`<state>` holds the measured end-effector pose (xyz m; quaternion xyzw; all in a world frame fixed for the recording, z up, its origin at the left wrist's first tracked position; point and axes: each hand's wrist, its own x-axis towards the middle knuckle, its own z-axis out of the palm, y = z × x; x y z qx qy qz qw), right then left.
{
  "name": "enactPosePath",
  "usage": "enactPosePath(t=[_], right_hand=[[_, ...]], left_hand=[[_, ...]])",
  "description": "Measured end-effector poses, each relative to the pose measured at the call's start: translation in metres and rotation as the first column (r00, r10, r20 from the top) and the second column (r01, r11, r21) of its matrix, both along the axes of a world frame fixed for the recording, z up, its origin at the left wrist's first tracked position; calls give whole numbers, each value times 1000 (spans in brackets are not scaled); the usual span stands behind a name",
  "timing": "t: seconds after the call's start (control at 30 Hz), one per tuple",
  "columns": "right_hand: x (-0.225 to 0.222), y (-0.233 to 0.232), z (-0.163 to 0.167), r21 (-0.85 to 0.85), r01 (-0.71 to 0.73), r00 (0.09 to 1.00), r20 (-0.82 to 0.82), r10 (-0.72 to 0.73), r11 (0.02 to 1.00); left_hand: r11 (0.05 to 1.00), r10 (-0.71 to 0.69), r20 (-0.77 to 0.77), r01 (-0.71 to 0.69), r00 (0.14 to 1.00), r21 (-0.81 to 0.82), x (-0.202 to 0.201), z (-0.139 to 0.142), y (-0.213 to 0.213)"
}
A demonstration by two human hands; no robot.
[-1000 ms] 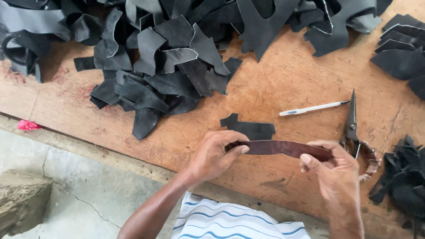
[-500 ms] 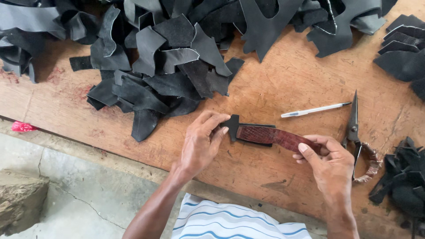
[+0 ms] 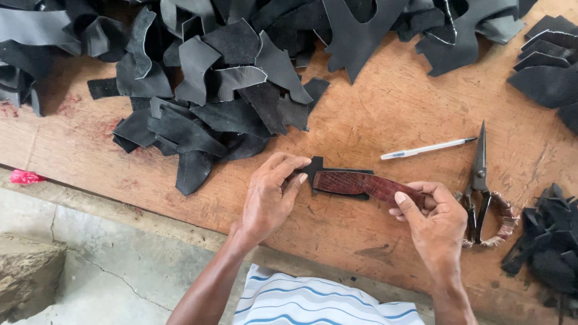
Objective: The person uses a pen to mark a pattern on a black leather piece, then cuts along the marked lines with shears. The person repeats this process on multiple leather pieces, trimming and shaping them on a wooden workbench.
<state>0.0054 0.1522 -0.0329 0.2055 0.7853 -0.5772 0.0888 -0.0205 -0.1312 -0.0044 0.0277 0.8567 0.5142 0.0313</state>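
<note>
The black leather piece (image 3: 337, 173) lies mostly hidden under the reddish-brown textured strip (image 3: 367, 184), so its outline is hard to make out. The left hand (image 3: 271, 198) arches over both, fingertips pressing their left end onto the wooden counter (image 3: 391, 102). The right hand (image 3: 435, 221) has its grip pinched on the strip's right end. One white pen (image 3: 426, 148) and one pair of scissors (image 3: 480, 186) lie nearby; the black offcuts (image 3: 223, 96), perhaps dozens, run off frame.

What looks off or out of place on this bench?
Little stands out. The reddish-brown textured strip lies slightly askew across a small black leather piece, steadied by the left hand and right hand. The black leather offcuts are heaped loosely. A pink scrap sits below the wooden bench edge.
</note>
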Motion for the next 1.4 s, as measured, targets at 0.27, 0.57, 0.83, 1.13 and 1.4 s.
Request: enactPosePath(t=[0.27,0.57,0.83,1.13,1.4], right_hand=[[-5,-6,6,66,12,999,36,-15,998],[-2,-5,3,54,-7,1000,16,6,998],[16,9,27,140,-162,944,309,112,977],[22,52,62,985,-94,937,39,346,145],[13,105,27,597,-79,942,306,-136,798]], left_hand=[[999,-3,-33,2,999,-32,-1,-3,0],[998,-3,-66,-1,998,-56,-1,-2,0],[1000,-4,-49,3,999,-13,-1,4,19],[904,-300,-184,218,936,-367,-20,-4,65],[916,-384,354,401,853,26,-50,-8,63]])
